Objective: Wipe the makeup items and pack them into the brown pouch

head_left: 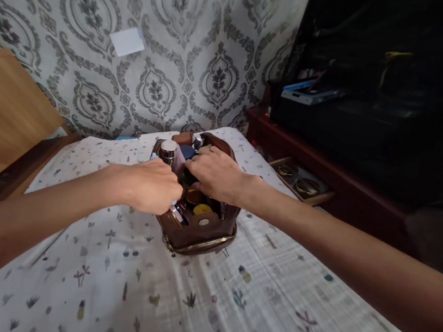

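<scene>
A brown leather-look makeup bag [198, 243] stands unzipped on the cloth, packed with cosmetics. My left hand [150, 184] is closed at the bag's left side; small light blue bits show at its edges, but its grip is mostly hidden. Into the middle of the bag reaches my right hand [220, 175], its fingers bent down among the contents, fingertips partly hidden. Between and around the hands are a silver-capped bottle [169, 149], a dark blue item [187, 152], a smaller silver-topped bottle [197, 142], a yellow round item [202, 209] and a white-and-silver tube [176, 213].
A white cloth [194, 299] printed with small plants covers the surface. On the right, a shallow wooden tray [316, 197] with round items sits beside a dark red cabinet [268, 126] under a large black screen [379, 100]. A wooden panel [5, 119] stands left; patterned wallpaper [172, 49] is behind.
</scene>
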The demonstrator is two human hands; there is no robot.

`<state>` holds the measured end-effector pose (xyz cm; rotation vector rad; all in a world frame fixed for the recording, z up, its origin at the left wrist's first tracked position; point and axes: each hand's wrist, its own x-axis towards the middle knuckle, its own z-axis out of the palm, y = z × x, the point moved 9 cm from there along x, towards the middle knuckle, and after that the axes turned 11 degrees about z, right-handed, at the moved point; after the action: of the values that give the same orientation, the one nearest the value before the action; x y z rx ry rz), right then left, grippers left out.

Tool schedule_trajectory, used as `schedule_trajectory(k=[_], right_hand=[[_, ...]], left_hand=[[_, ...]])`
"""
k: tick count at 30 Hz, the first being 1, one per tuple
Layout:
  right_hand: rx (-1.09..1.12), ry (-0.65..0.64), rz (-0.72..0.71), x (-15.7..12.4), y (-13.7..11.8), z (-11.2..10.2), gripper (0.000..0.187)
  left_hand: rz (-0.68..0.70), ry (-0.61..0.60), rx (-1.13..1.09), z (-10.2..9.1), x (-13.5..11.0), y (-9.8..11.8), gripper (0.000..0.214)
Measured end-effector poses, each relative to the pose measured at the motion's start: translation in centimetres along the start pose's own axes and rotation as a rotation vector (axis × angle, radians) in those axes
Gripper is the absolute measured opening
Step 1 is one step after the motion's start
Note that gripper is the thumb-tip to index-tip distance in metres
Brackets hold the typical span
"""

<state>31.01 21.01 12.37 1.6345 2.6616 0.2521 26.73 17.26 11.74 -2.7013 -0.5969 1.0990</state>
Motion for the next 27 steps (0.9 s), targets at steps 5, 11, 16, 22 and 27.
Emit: schedule_trajectory(k=[5, 11, 16, 22, 27], right_hand=[[-0.047, -0.088, 0.089, 0.8, -0.3, -0.1, 0.030], [-0.059, -0.068, 0.146, 3.1, -0.3, 1.3, 0.028], [-0.035, -0.010, 0.164, 3.1, -0.1, 1.3, 0.036], [0.005, -0.032, 0.145, 1.9, 0.1, -0.3, 0.035], [0.052, 0.062, 0.132, 0.4, 0.6, -2.6, 0.022]], left_hand=[[-0.014, 0.018, -0.019, -0.3, -0.1, 0.1, 0.022], [-0.003, 0.083, -0.043, -0.8, -0.2, 0.2, 0.021], [-0.018, 0.143, -0.069, -1.0, -0.6, 0.1, 0.027], [-0.015, 0.183, -0.072, -1.5, -0.6, 0.1, 0.021], [-0.007, 0.108, -0.008, -0.9, -0.4, 0.1, 0.024]])
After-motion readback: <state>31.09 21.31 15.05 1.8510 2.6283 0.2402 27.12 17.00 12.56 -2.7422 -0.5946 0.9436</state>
